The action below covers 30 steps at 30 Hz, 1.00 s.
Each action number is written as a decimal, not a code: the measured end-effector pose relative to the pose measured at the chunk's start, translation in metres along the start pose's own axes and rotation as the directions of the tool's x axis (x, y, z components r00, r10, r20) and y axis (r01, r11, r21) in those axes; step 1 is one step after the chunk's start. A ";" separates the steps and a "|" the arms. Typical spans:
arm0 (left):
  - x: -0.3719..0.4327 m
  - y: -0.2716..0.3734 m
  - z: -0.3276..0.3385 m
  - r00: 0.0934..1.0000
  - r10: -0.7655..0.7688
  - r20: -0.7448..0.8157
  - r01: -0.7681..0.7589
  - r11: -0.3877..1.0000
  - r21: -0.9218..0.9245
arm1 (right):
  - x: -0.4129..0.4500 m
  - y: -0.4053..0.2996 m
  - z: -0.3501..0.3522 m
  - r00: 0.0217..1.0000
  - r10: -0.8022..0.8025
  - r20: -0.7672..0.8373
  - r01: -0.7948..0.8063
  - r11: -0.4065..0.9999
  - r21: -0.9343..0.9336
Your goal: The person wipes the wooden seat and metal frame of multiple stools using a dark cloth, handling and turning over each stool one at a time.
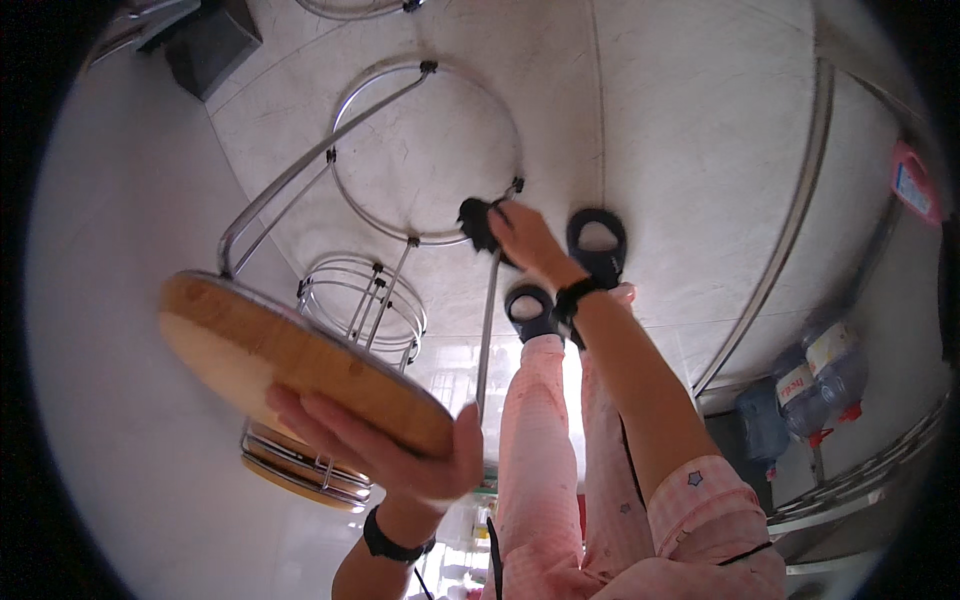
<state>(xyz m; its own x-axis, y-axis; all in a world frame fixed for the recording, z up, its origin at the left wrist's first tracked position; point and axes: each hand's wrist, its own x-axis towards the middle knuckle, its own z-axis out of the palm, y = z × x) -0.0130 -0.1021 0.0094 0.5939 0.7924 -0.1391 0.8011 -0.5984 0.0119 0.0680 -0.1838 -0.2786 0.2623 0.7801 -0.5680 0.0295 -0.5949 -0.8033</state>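
A round stool with a wooden seat (300,360) and metal legs is tilted before me. My left hand (397,450) grips the seat's near edge, fingers spread across the wood and thumb at the rim. My right hand (529,236) holds a crumpled black cloth (478,225) against a metal leg (489,322), close to the stool's ring base (360,214). Black end caps (413,241) join the legs to the ring. The cloth hides part of the leg and ring. Both wrists wear black bands.
Stacked stools with wooden seats (300,480) and ring bases (360,300) stand by the wall at left. A dark bin-like box (214,52) is at upper left. Large plastic water bottles (802,390) and a pink jug (915,180) lie at right. My slippered feet (598,244) are close by.
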 end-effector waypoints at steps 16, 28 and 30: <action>-0.004 -0.003 -0.001 0.998 -0.026 0.065 0.028 0.999 -0.036 | 0.022 -0.209 -0.106 0.981 -0.181 0.076 0.163 0.967 0.196; -0.002 -0.067 -0.037 0.964 0.077 0.255 -0.024 0.979 -0.203 | -0.002 -0.271 -0.046 0.955 -0.296 0.023 0.297 0.952 -0.069; -0.008 -0.054 -0.034 0.985 0.022 0.172 0.027 0.961 -0.274 | -0.047 -0.238 -0.040 0.970 -0.227 -0.090 0.229 0.973 0.014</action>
<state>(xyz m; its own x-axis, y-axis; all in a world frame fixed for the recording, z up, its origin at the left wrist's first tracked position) -0.0588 -0.0724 0.0437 0.5897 0.7471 -0.3068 0.8062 -0.5219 0.2787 0.0874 -0.0868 -0.0539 0.3341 0.8741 -0.3525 0.0754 -0.3976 -0.9144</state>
